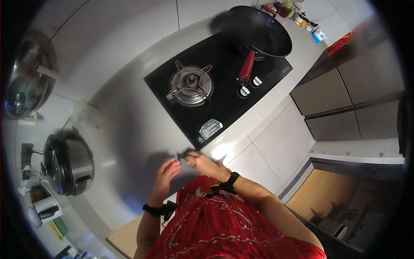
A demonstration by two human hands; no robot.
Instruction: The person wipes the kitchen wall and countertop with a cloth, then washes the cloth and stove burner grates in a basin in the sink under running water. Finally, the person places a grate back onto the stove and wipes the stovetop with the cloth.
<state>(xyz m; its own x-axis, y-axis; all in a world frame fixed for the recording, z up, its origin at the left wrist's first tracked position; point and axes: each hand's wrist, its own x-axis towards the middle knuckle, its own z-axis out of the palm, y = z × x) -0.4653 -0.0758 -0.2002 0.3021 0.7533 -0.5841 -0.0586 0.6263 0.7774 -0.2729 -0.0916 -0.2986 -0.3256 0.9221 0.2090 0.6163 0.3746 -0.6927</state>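
Close to the counter's front edge, my two hands meet just below the near corner of the black gas hob (181, 116). My right hand (205, 165) has its fingers bent over a small grey crumpled thing (183, 160), whose kind I cannot make out. Right beside it, my left hand (164, 176) points up with fingers slightly curved and apart; its fingertips are near the grey thing, and I cannot tell whether they touch it. A bare burner (191, 84) is on the hob's left side.
A black wok (263, 34) with a red handle (247, 68) sits on the right burner. A rice cooker (69, 164) stands at the left. Small bottles (299, 19) line the far corner. A round glass lid (23, 93) is at the upper left. Below right is an open drawer (321, 194).
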